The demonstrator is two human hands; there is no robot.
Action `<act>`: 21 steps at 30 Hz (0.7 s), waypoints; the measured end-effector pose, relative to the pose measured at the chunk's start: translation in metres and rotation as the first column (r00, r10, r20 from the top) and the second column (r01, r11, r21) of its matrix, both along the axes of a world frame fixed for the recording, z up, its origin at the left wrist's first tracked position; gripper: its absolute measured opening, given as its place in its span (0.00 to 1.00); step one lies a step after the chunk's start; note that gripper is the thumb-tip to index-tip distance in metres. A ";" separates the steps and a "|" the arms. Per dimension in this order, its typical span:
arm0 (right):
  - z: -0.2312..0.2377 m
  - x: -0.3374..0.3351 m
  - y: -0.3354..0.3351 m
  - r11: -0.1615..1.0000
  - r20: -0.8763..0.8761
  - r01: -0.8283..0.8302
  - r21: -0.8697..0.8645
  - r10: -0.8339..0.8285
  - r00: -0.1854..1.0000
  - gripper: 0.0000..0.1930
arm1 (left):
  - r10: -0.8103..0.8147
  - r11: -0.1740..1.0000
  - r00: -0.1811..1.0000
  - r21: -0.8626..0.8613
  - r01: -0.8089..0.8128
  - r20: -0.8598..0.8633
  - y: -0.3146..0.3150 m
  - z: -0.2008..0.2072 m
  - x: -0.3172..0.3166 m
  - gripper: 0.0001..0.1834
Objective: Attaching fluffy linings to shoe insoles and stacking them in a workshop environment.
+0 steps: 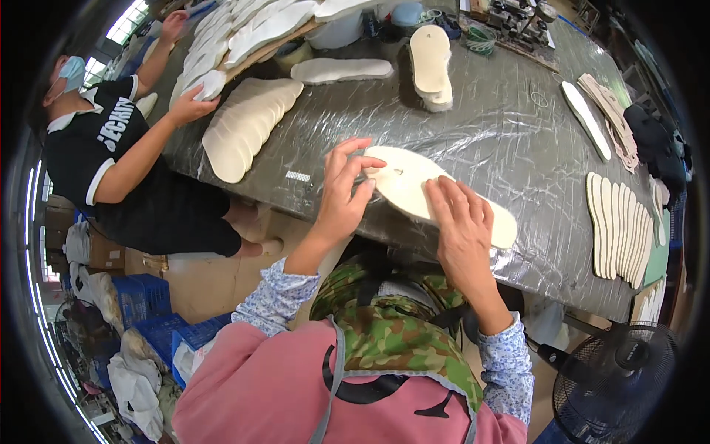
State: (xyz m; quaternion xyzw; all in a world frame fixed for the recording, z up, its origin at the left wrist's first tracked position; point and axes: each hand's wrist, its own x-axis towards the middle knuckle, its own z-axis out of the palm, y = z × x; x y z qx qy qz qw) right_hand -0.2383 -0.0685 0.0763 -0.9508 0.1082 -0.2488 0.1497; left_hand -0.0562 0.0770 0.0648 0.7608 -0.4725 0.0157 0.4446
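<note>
A cream-coloured insole (410, 172) lies slantwise at the near edge of the table, right in front of me. My left hand (342, 194) has its thumb and fingertips closed on the insole's left end. Across the top of the same insole rest the fingers of my right hand (464, 226), nearer its other end; the thumb is hidden. Farther back, a fanned stack of insoles (244, 133) sits to the left. A pair of insoles with fuzzy edges (431, 63) and a single fuzzy one (340, 70) lie beyond my hands.
A row of insoles (620, 229) stands at the right edge, near a white insole (586, 120) and beige strips (610, 118). A co-worker (111, 140) handles white insoles at the left. A black fan (617, 377) stands at lower right, blue crates (148, 303) at lower left.
</note>
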 end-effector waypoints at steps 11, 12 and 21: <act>-0.054 0.010 -0.056 0.978 0.015 0.140 0.156 -0.144 0.989 0.28 | 0.046 0.994 0.992 0.089 -0.056 0.116 -0.043 -0.058 0.016 0.25; -0.064 0.015 -0.059 0.979 0.019 0.142 0.144 -0.147 0.989 0.28 | -0.023 0.990 0.984 0.144 -0.003 0.177 -0.061 -0.057 0.016 0.27; -0.079 0.024 -0.062 0.977 -0.095 0.158 0.142 -0.145 0.985 0.23 | -0.037 0.946 0.999 0.322 0.039 -0.011 -0.070 -0.101 0.042 0.32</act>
